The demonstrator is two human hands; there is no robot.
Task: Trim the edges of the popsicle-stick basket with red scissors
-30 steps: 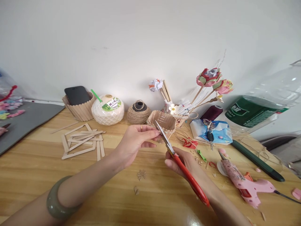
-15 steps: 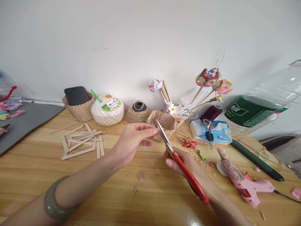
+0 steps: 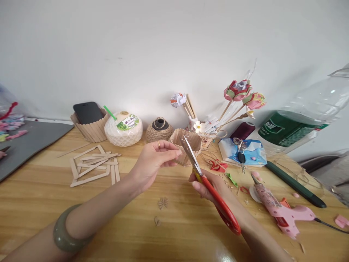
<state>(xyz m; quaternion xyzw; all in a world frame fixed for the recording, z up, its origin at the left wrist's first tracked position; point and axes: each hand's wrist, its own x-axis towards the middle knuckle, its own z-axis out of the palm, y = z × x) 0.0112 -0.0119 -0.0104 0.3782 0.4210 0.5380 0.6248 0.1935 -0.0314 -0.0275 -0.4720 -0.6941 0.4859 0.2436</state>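
My left hand [image 3: 156,160] is raised over the middle of the table, thumb and index finger pinched together; what they hold is too small to make out. Close to its fingertips are the blades of red-handled scissors [image 3: 218,198], pointing up and left. My right hand [image 3: 209,185] grips the scissors near the pivot. Just behind both hands stands a wooden-stick basket [image 3: 195,140], partly hidden by the blades and fingers. Below the hands, a small flower-shaped twine piece [image 3: 163,203] and a leaf-shaped one [image 3: 157,221] lie on the table.
Wooden sticks [image 3: 94,163] lie at left, before a stick holder [image 3: 94,129] with a phone and a wrapped coconut [image 3: 124,129]. A twine ball [image 3: 159,131] stands behind. At right are paper flowers [image 3: 238,90], a tissue pack [image 3: 255,153], a pink glue gun [image 3: 283,214] and a large bottle [image 3: 286,129].
The view has shifted slightly. The fingers of my left hand have drawn closer together, and the scissor blades have shifted slightly beside them.
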